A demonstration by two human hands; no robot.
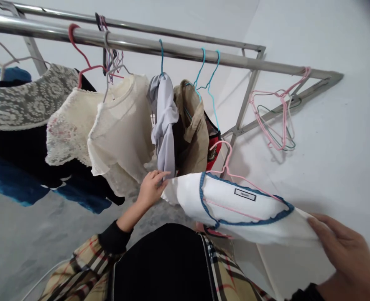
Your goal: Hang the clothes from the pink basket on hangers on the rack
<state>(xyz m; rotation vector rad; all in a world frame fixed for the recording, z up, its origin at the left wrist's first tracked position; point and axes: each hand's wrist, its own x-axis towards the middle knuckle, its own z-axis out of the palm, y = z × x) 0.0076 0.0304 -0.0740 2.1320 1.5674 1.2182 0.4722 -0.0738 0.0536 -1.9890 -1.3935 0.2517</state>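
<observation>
Top (222, 193), wht, L hand (151, 189) part-open pinching one end, R hand (344, 246) ditto at opp. end

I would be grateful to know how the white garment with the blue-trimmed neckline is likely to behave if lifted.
The white garment would probably be floppy, since its blue neckline trim ripples. It is likely light, as the fabric looks thin. The pink hanger inside it may keep the shoulders fairly spread.

Two hands (151, 189), one blue-trimmed garment (250, 232), one label (245, 195), two long rails (185, 51).
</observation>
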